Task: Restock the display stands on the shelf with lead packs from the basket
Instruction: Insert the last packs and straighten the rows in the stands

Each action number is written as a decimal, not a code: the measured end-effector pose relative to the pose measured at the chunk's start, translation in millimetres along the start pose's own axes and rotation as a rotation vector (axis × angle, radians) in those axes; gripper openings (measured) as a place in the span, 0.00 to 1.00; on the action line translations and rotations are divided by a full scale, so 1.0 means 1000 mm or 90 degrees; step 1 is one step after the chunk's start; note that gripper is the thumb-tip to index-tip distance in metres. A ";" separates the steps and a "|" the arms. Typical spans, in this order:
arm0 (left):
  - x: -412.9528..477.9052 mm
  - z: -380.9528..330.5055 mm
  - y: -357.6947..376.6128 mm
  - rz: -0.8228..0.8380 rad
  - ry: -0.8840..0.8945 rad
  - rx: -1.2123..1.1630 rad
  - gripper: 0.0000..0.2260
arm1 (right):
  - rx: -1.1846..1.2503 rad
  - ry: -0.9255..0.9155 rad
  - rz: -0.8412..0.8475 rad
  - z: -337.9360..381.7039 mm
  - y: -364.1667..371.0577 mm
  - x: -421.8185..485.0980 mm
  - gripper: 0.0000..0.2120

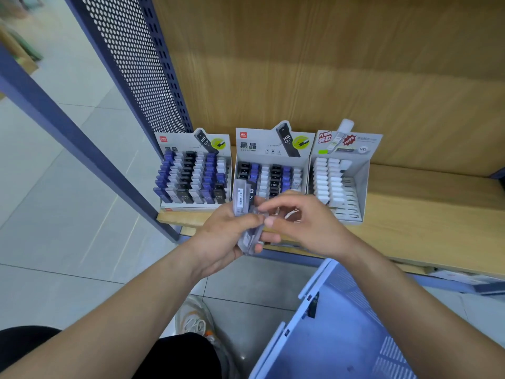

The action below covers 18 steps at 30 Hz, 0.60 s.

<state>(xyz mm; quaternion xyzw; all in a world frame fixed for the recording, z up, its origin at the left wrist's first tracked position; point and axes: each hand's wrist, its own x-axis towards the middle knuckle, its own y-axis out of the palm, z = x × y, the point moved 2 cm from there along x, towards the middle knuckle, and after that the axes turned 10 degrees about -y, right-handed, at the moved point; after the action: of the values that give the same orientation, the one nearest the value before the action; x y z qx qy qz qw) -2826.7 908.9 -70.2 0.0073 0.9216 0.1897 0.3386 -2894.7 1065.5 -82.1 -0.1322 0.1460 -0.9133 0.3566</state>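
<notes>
Before the middle stand (262, 145), left hand (220, 239), grip curled round lead packs (241, 204).

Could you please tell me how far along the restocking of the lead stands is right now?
Done: the left stand looks full. In hand: the left hand grips a bundle of lead packs and the right hand pinches at one, in front of the middle stand, whose front rows are hidden. Remaining: the right stand has empty slots in its right column. The basket shows mostly bare floor.
</notes>
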 end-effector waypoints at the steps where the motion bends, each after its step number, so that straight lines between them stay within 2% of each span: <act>1: -0.001 0.000 0.002 0.004 -0.001 0.003 0.09 | 0.017 0.008 0.005 0.002 -0.003 0.000 0.08; 5: -0.007 0.001 0.009 0.026 -0.015 0.012 0.12 | 0.052 0.003 0.045 0.007 -0.015 -0.005 0.09; 11: -0.008 0.004 0.013 0.053 -0.037 0.034 0.09 | 0.001 -0.013 0.085 0.007 -0.019 -0.007 0.08; 15: -0.003 0.001 0.001 -0.023 -0.050 0.034 0.14 | 0.014 0.011 0.054 0.004 -0.035 -0.009 0.05; 18: 0.003 0.000 -0.010 -0.085 -0.047 0.026 0.12 | 0.071 0.043 0.012 -0.001 -0.048 -0.011 0.07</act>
<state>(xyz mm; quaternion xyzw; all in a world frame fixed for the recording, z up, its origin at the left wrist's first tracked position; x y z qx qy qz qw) -2827.7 900.3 -75.8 -0.0404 0.9107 0.1474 0.3839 -2916.6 1106.6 -67.1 -0.0797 0.1079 -0.9205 0.3670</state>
